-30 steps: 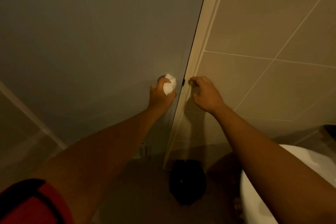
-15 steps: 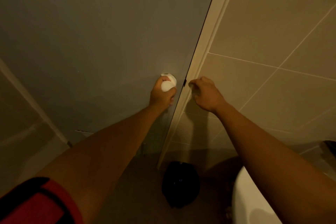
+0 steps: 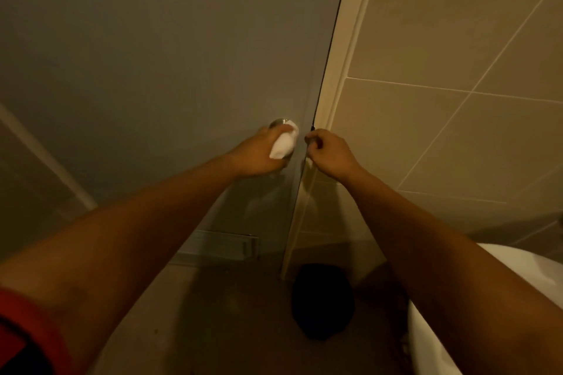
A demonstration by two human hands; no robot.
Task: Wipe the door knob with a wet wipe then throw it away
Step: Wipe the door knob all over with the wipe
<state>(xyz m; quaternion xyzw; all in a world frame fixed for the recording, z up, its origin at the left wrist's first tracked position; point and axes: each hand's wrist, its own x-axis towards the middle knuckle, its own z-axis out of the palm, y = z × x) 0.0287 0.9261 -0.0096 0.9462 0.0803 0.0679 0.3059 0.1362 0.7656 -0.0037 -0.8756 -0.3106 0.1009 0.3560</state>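
Observation:
A round metal door knob (image 3: pixel 278 123) sits on the grey door (image 3: pixel 170 64) near its right edge; only its top rim shows. My left hand (image 3: pixel 259 155) is wrapped around the knob from below and presses a white wet wipe (image 3: pixel 285 143) against it. My right hand (image 3: pixel 330 154) is curled at the door's edge, its fingers closed by the latch, touching the door frame (image 3: pixel 350 49). What the right fingers grip is hidden.
A dark round bin (image 3: pixel 323 301) stands on the floor just below the door frame. A white basin (image 3: pixel 432 332) curves in at the lower right. Beige tiled wall (image 3: pixel 457 39) fills the right side. A vent grille (image 3: pixel 222 242) is low on the door.
My left hand has turned around the knob, sliding the wipe from its top to its right side and uncovering the metal rim. The right hand stays at the door edge.

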